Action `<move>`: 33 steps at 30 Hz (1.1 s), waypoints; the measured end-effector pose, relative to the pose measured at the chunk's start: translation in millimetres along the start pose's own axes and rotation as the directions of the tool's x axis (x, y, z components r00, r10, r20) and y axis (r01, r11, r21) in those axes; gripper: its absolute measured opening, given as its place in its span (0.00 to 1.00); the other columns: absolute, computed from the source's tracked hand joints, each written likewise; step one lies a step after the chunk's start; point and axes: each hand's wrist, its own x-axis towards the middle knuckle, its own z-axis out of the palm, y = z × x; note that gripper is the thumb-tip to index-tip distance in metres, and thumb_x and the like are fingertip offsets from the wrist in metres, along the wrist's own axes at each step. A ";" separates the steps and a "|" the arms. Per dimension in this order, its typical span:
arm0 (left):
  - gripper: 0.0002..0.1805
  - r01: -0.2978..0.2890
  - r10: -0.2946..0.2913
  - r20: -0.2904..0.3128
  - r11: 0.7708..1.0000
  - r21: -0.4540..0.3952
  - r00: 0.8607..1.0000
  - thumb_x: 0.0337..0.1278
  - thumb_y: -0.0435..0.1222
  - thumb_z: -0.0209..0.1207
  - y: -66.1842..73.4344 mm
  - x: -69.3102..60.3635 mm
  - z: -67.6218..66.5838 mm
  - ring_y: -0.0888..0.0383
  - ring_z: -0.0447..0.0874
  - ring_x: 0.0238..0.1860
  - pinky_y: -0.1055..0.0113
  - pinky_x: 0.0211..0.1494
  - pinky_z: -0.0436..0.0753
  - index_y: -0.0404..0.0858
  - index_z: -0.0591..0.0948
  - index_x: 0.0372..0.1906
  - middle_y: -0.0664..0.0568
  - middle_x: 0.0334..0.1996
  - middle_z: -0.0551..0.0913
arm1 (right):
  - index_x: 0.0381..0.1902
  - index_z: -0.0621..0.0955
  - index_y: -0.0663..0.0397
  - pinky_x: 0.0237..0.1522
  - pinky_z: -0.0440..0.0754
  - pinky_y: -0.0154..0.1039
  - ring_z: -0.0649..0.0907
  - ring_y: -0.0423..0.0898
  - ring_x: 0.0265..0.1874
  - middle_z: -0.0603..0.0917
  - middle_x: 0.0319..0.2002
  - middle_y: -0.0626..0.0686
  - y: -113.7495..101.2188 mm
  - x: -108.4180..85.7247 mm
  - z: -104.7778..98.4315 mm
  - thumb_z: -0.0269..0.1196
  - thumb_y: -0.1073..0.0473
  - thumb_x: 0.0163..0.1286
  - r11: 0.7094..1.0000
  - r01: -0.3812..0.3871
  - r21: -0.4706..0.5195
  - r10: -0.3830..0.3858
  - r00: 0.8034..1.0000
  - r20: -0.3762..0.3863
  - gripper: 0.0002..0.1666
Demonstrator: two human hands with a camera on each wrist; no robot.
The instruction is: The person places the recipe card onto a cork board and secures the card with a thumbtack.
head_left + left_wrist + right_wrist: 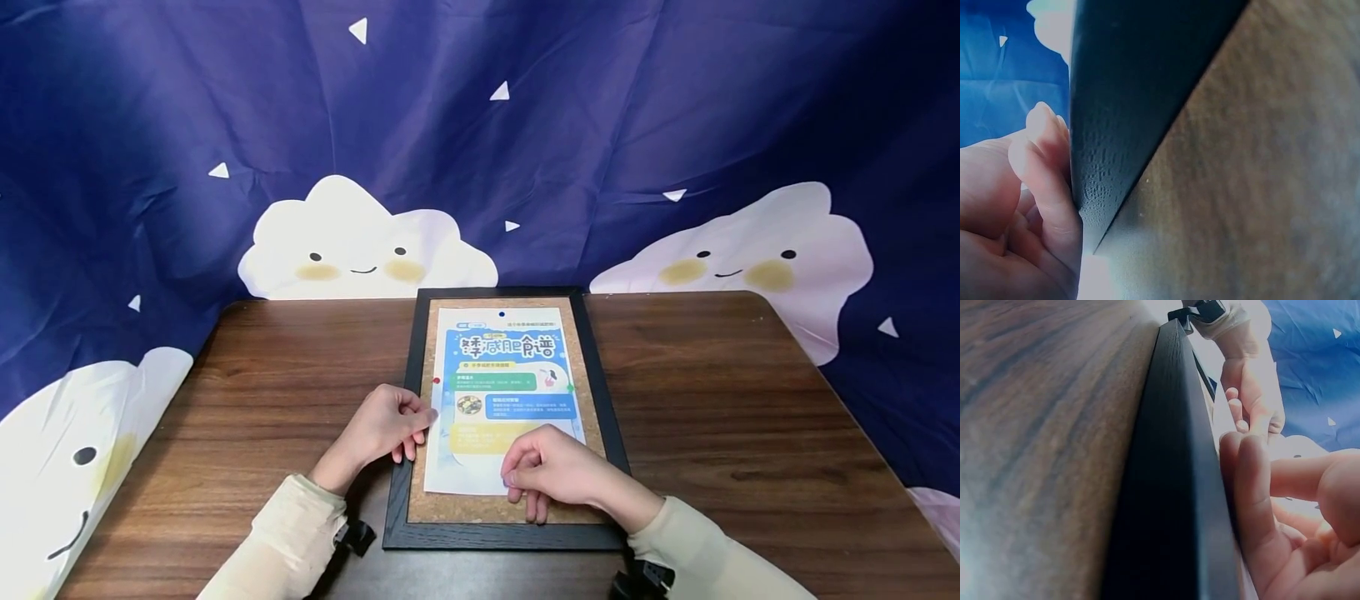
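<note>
A printed sheet of paper [480,467] lies on a cork board [495,508] with a black frame [510,537]. A blue push pin [502,314] sits at the sheet's top, a red one [437,381] at its left edge and a green one [570,387] at its right. My left hand [386,423] has its thumb and forefinger together on the paper's left edge, its other fingers over the frame. At the bottom edge, my right hand [555,468] pinches a small bluish push pin [507,482], mostly hidden by the fingertips.
The board lies on a brown wooden table [720,400]. Behind the table hangs a dark blue cloth [570,125] with white clouds and triangles. Both wrists carry black camera mounts [356,536].
</note>
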 end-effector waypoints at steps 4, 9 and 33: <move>0.08 0.002 -0.002 0.001 1.000 -0.002 1.000 0.72 0.33 0.66 0.1 0.0 0.6 0.61 0.82 0.13 0.68 0.15 0.82 0.32 0.89 0.37 0.52 0.17 0.83 | 0.41 0.84 0.70 0.19 0.87 0.35 0.85 0.39 0.15 0.89 0.28 0.58 -3.0 -1.1 0.4 0.62 0.69 0.77 1.000 -0.021 0.001 0.021 1.000 0.005 0.06; 0.08 -0.006 0.006 0.007 1.000 -0.020 1.000 0.72 0.32 0.65 -0.3 0.1 -0.6 0.62 0.82 0.12 0.69 0.15 0.81 0.30 0.88 0.38 0.52 0.17 0.82 | 0.41 0.83 0.68 0.15 0.83 0.32 0.83 0.39 0.12 0.87 0.24 0.55 -5.0 -1.1 1.7 0.61 0.71 0.76 0.999 -0.036 -0.023 0.036 0.999 -0.004 0.04; 0.08 -0.009 0.009 0.010 1.000 -0.010 1.000 0.72 0.32 0.66 -2.0 -1.4 0.3 0.61 0.82 0.12 0.68 0.15 0.82 0.31 0.88 0.35 0.52 0.17 0.82 | 0.42 0.84 0.55 0.11 0.81 0.39 0.80 0.40 0.11 0.86 0.23 0.51 7.4 -11.3 -2.2 0.63 0.59 0.82 0.973 0.038 -0.228 -0.049 0.998 -0.042 0.07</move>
